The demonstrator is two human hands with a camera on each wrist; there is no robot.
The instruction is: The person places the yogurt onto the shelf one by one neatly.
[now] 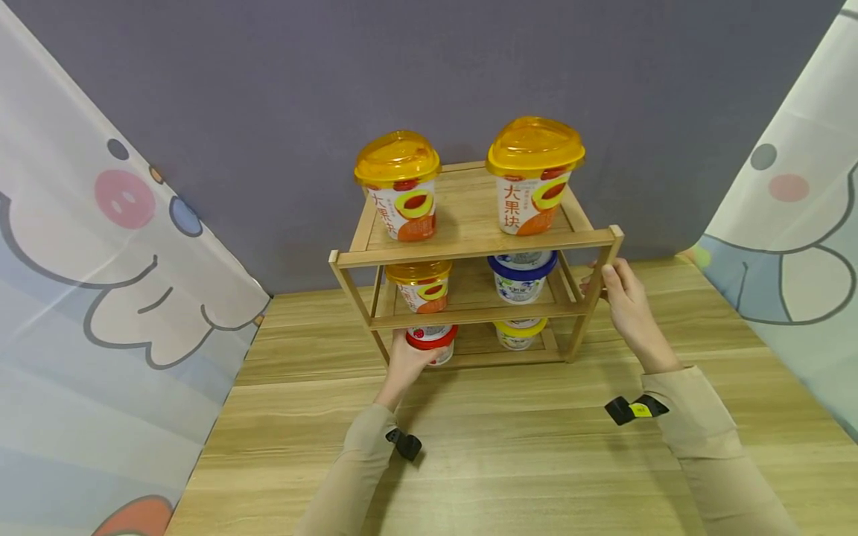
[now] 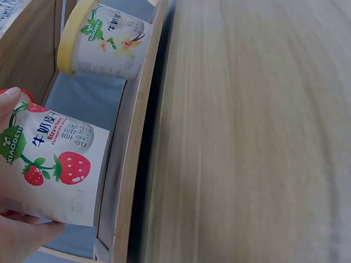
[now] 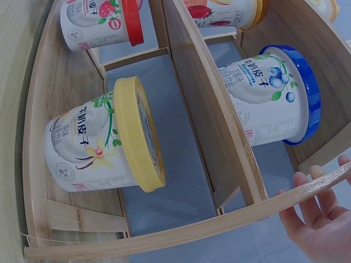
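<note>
A three-level wooden rack point(image 1: 472, 254) stands on the table. On its bottom level at left is a white strawberry yogurt tub point(image 2: 52, 164) with a red lid. My left hand point(image 1: 404, 362) grips this tub, thumb at the lid side and fingers around the far side in the left wrist view. My right hand point(image 1: 628, 307) holds the rack's right front post point(image 3: 192, 227), its thumb in front and fingertips showing behind. A vanilla tub point(image 3: 90, 148) with a yellow lid shares the bottom level, at right. Above that sits a blueberry tub point(image 3: 271, 101) with a blue lid.
Two peach yogurt cups point(image 1: 405, 201) point(image 1: 529, 197) with domed orange-yellow lids stand on the top shelf. Another peach cup point(image 1: 424, 292) is on the middle shelf at left. A grey curtain point(image 1: 302, 149) hangs behind; printed curtains point(image 1: 100, 223) flank the wooden table point(image 1: 509, 461).
</note>
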